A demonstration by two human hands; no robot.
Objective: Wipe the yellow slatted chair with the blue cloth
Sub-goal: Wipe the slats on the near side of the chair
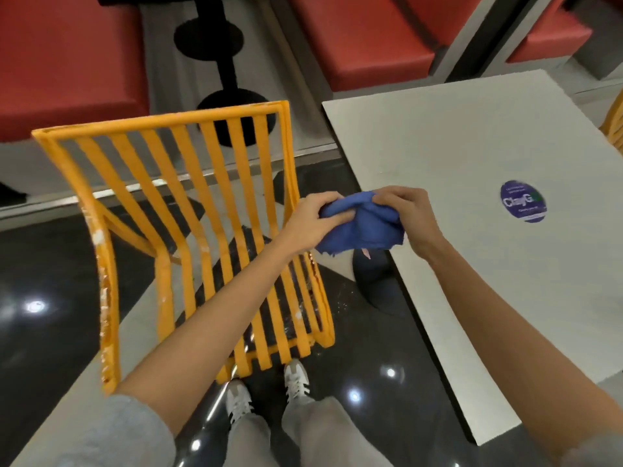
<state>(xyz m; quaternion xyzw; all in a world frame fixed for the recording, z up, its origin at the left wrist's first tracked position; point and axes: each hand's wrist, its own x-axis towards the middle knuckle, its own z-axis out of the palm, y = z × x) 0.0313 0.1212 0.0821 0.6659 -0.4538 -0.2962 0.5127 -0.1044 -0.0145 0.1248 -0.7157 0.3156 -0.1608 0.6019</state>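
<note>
Both hands (pixel 354 217) bunch blue cloth (pixel 362 227), hiding its middle.

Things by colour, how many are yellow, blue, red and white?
Yellow: 1, the yellow slatted chair
Blue: 2, the blue cloth, the round sticker
Red: 3 seats
White: 1, the table
Total: 7

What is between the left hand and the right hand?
In the head view, the bunched blue cloth lies between the left hand and the right hand; both hands grip it.
</note>
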